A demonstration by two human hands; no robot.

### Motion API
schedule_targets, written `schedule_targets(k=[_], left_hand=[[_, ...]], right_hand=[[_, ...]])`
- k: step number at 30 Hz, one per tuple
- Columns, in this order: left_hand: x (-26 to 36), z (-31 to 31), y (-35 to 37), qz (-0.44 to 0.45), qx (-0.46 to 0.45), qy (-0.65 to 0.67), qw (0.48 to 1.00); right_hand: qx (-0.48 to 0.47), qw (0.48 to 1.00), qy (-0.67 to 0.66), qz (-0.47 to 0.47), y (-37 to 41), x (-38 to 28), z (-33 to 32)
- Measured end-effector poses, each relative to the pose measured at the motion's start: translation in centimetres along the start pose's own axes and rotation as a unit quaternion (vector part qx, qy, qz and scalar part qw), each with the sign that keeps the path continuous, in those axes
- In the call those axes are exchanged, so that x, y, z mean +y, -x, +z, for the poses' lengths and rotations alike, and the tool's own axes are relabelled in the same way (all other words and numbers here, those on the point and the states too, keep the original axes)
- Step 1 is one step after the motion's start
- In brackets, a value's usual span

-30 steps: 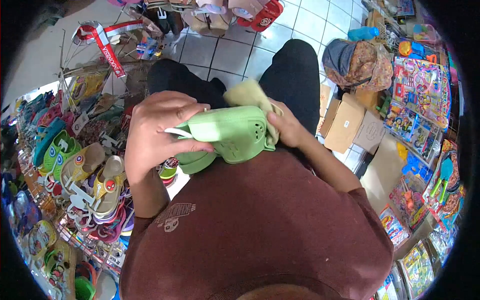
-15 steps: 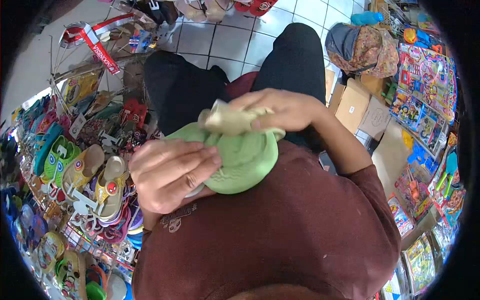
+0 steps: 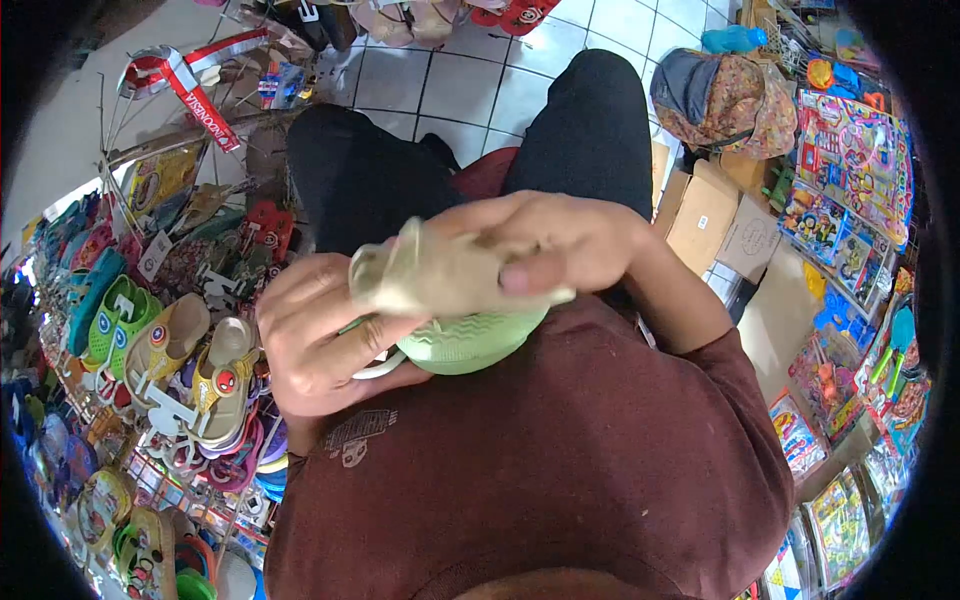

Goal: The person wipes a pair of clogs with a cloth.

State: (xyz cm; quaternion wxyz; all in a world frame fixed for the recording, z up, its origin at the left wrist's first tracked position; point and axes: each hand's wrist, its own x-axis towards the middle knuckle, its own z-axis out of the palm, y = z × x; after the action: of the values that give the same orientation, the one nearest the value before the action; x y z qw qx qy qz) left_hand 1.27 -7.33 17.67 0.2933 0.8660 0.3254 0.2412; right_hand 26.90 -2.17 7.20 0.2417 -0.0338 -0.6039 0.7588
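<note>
My left hand (image 3: 315, 335) is closed around one side of a light green rubber sandal (image 3: 475, 343), which is held in front of my chest. A wavy texture shows along its near edge, and a bit of white plastic pokes out beside the fingers. My right hand (image 3: 575, 235) grips a bunched beige cloth (image 3: 430, 278), blurred by motion, that lies over the upper side of the sandal and covers most of it. The cloth reaches as far as my left fingers.
On the left, a rack carries many children's sandals (image 3: 178, 335). An opened cardboard box (image 3: 700, 215) and a patterned backpack (image 3: 740, 105) stand on the tiled floor (image 3: 465, 85) to the right, near hanging packaged toys (image 3: 850, 155).
My right hand has swept the cloth left and toward me, so it now hides the sandal's upper surface that showed before. My left hand keeps its hold, with the sandal slightly tilted.
</note>
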Motion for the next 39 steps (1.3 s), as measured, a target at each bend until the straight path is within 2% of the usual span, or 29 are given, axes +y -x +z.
schedule_targets(k=[3, 6, 9, 10, 12, 13, 14, 16, 17, 20, 23, 26, 29, 30, 32, 34, 35, 38, 39], left_hand=[[0.3, 0.8, -0.2, 0.004, 0.028, -0.009, 1.0], [0.4, 1.0, -0.2, 0.001, 0.037, -0.033, 0.999], [0.2, 0.8, -0.3, 0.004, 0.035, -0.032, 0.999], [0.2, 0.7, -0.4, -0.002, 0.032, -0.034, 0.999], [0.3, 0.8, -0.3, -0.019, 0.027, -0.037, 0.999], [0.4, 0.7, -0.2, -0.029, 0.027, -0.042, 0.998], [0.4, 0.6, 0.0, -0.039, 0.025, -0.048, 0.998], [0.4, 0.5, 0.1, -0.052, 0.03, -0.052, 0.997], [0.4, 0.6, 0.0, -0.054, 0.037, -0.049, 0.997], [-0.1, 0.8, 0.4, -0.044, 0.061, -0.033, 0.997], [-0.2, 1.0, 0.1, -0.056, 0.062, -0.026, 0.996], [-0.6, 1.0, 0.1, -0.055, 0.07, -0.033, 0.995], [-0.8, 0.7, -0.2, -0.043, 0.062, -0.022, 0.997], [-0.8, 0.6, -0.2, -0.041, 0.06, -0.017, 0.997], [-0.5, 0.8, -0.2, -0.044, 0.062, -0.025, 0.997], [-0.3, 0.7, -0.2, -0.047, 0.058, -0.04, 0.996], [-0.1, 0.4, -0.3, -0.048, 0.052, -0.051, 0.996], [-0.5, 0.4, 0.4, -0.057, 0.051, -0.037, 0.996], [-0.7, 0.7, 0.9, -0.049, 0.059, -0.032, 0.997]], right_hand=[[0.019, 0.976, -0.008, 0.216, 1.4, 1.7, -0.3], [0.091, 0.931, 0.009, 0.354, 2.9, 6.3, -0.9], [0.131, 0.939, 0.048, 0.315, 3.1, 7.5, -3.1], [0.246, 0.884, -0.1, 0.385, 2.6, 6.3, -3.0], [0.209, 0.91, -0.071, 0.352, 1.5, 2.0, -3.8], [0.154, 0.961, -0.054, 0.223, 0.7, -0.4, -3.2], [0.096, 0.991, -0.035, 0.089, -0.1, -1.9, -2.1], [0.005, 0.993, 0.056, -0.102, -1.5, -2.0, -0.6], [-0.037, 0.992, 0.105, -0.055, -1.6, -2.5, -0.1], [-0.014, 0.996, -0.03, 0.077, 0.0, 0.3, -0.4], [0.02, 0.964, -0.078, 0.253, 1.3, 2.1, -1.0], [0.055, 0.934, -0.012, 0.353, 2.7, 7.0, -1.9], [0.067, 0.927, 0.017, 0.369, 2.5, 7.8, -3.1], [0.089, 0.92, 0.104, 0.366, 1.1, 4.6, -3.6], [0.13, 0.945, -0.084, 0.289, -0.2, 0.1, -3.2], [0.074, 0.985, -0.119, 0.098, -1.0, -2.9, -1.6], [0.023, 0.999, -0.045, -0.01, -1.7, -2.3, -1.2], [-0.028, 0.998, 0.057, 0.003, -2.1, -1.8, -0.2], [-0.009, 0.995, -0.022, 0.094, -1.4, -1.5, -0.2]])
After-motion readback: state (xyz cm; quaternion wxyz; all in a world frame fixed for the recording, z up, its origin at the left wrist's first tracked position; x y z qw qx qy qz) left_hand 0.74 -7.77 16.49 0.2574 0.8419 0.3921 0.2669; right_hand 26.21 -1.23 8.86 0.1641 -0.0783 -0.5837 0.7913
